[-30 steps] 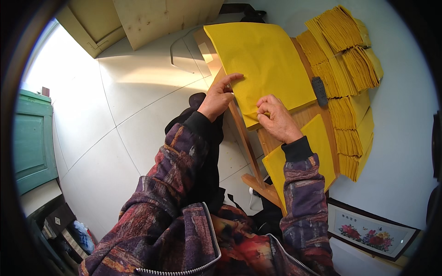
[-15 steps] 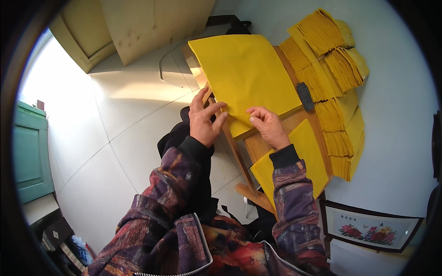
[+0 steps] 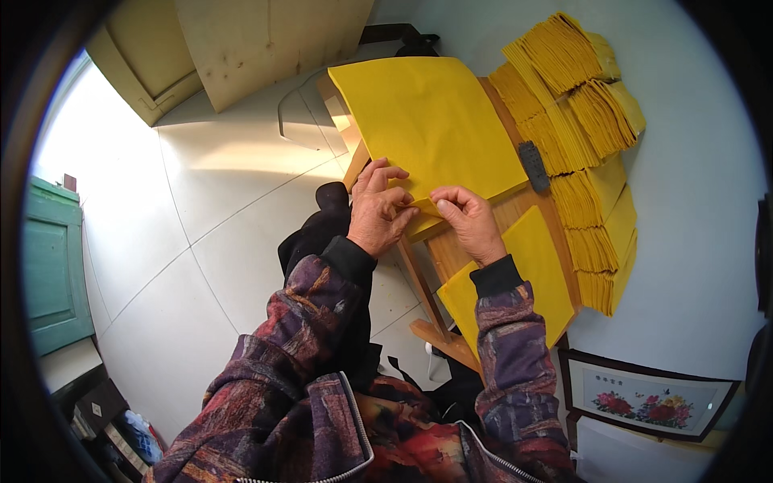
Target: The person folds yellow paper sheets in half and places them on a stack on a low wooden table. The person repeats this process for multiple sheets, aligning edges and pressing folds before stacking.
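A large stack of yellow paper sheets (image 3: 431,121) lies on a wooden table (image 3: 449,256) in front of me. At its near edge my right hand (image 3: 469,224) pinches the lifted edge of the top sheet between thumb and forefinger. My left hand (image 3: 378,209) is closed on the same edge at the near left corner, thumb and forefinger together, other fingers bent. A short gap parts the two hands, and the sheet's edge rises slightly between them. A smaller yellow pile (image 3: 527,282) lies nearer me, partly under my right sleeve.
Several bundles of folded yellow paper (image 3: 564,60) line the table's right side against the wall. Beside the big stack sits a dark grey block (image 3: 533,167). A framed flower picture (image 3: 648,398) is at lower right, a green cabinet (image 3: 56,262) at far left.
My left hand has moved right along the near edge, closing its fingers on the sheet near my right hand. The right hand has kept its pinch in nearly the same place.
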Demonstrator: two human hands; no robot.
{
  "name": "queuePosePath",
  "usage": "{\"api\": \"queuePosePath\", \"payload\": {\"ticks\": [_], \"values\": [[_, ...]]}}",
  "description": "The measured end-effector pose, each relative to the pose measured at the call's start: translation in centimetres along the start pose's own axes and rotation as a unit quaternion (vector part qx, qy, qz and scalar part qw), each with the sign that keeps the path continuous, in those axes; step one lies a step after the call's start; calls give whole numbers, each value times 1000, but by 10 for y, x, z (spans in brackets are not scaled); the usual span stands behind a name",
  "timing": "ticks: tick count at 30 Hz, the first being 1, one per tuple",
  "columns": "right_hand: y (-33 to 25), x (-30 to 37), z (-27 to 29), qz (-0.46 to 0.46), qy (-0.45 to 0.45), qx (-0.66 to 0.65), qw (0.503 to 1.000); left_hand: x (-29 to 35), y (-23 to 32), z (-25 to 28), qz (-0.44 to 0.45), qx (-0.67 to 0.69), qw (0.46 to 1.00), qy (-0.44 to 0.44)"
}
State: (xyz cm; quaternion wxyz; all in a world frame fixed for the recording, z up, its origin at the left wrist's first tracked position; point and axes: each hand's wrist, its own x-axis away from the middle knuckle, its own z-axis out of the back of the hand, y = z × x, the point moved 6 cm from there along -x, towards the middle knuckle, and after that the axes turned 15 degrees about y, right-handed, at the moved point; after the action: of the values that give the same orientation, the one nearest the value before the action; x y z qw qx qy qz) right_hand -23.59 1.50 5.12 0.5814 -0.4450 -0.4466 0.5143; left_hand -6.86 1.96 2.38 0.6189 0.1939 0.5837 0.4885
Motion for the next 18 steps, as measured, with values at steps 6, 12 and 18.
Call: {"api": "queuePosePath", "payload": {"ticks": [6,12,18], "values": [[6,2,18,46,24,34,998,-5,1,4,-21,24,999,22],[6,-47,127,119,276,274,913,-11,2,-1,0,41,999,-18],[36,-87,198,-30,283,621,730,-14,4,-2,15,52,998,-26]]}}
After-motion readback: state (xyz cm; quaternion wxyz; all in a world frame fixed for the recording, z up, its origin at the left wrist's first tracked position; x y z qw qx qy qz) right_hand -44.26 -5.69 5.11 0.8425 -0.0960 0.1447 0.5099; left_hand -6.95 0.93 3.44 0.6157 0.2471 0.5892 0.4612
